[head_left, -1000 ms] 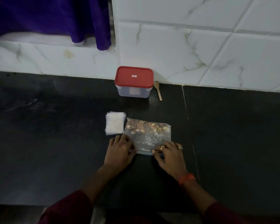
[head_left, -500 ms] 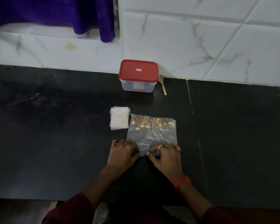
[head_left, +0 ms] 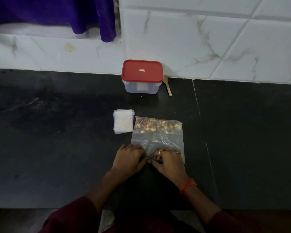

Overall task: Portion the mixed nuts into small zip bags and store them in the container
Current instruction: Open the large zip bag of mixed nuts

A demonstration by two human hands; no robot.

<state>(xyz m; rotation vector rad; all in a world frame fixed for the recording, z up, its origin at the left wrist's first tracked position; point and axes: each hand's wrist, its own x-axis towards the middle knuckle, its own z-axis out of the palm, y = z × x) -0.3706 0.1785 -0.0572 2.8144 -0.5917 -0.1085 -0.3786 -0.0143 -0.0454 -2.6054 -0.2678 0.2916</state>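
A: Where does the large zip bag (head_left: 158, 142) lie from the hands?
B: Straight ahead of them, flat on the dark counter (head_left: 57, 148). Its long axis runs away from the person towards the tiled wall, and its mouth points back at the person, so the blue zip strip (head_left: 156, 160) sits right under the fingers
A: And the mixed nuts (head_left: 156, 126)?
B: Gathered at the far end, well apart from the mouth
A: What are the hands doing?
B: The left hand (head_left: 129, 158) and right hand (head_left: 169, 163) meet at the near edge, fingers curled, each pinching the strip. I judge the opening pull goes across the bag's short axis
A: Which hand is nearer the small zip bags (head_left: 123, 122)?
B: The left. The stack lies just beside the bag's far left corner. The container (head_left: 141, 88) stands further off against the wall, with its red lid (head_left: 142, 70) on and a wooden spoon (head_left: 168, 85) beside it, on the right hand's side
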